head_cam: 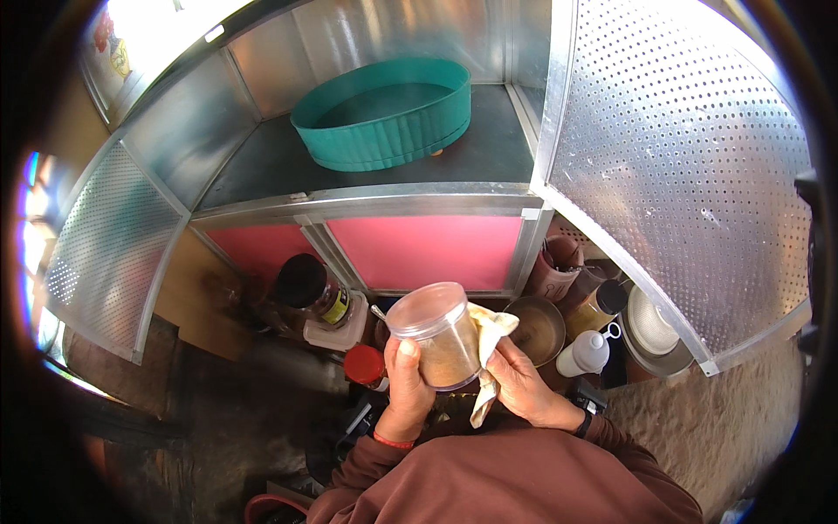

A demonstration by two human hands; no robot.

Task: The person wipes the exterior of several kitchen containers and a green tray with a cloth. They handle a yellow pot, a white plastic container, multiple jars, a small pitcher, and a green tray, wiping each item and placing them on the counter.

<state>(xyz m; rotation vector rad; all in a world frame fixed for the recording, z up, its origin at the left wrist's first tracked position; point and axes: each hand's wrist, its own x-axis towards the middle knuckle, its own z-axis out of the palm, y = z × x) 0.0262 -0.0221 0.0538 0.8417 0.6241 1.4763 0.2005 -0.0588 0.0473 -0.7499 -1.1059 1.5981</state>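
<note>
A clear plastic jar with a translucent lid and brown powder inside is tilted in front of my chest. My left hand grips its left side, with the thumb up near the lid. In my right hand is a pale, stained cloth, pressed against the jar's right side. A red-lidded jar stands just left of my left hand. Beyond my right hand are a round metal pan and a white squeeze bottle with a capped nozzle.
A metal cabinet holds a green round tub on its dark shelf, between open perforated doors. Below are pink panels, a black-lidded jar on a white container, a yellowish jar, a pink utensil holder and a strainer.
</note>
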